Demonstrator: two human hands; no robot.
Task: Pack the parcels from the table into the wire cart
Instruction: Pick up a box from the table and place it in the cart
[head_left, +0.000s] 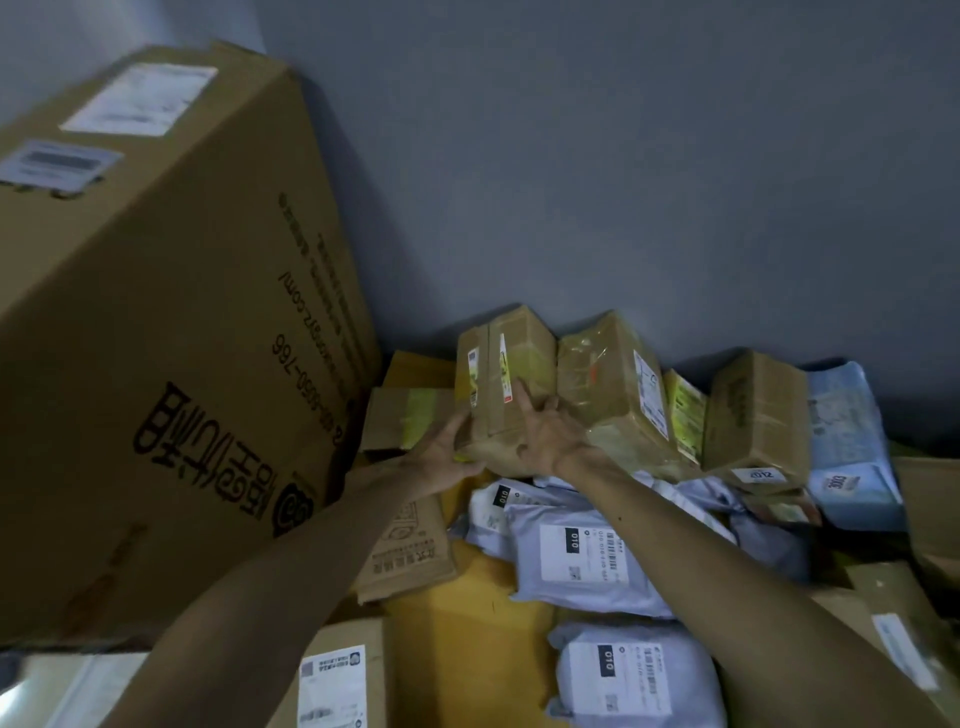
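**A:** What sits furthest left?

**B:** The big carton (171, 332). It tilts over the pile, and everything else lies to its right.

**A:** And the hands?

**B:** Just right of the carton's lower corner, the left hand (447, 457) lies flat, fingers straight, against the left side of the small brown box (501, 384). The right hand (545, 434) spreads open fingers over its front face. Neither curls round it. I'd judge they clamp it between them because it's too broad to pinch.

**A:** How does the box stand?

**B:** Upright against the grey wall (623, 182), touching the taped box (608, 384) farther right of the carton.

**A:** The wire cart?

**B:** Not in view, so I can't tell whether this pile is table or cart.
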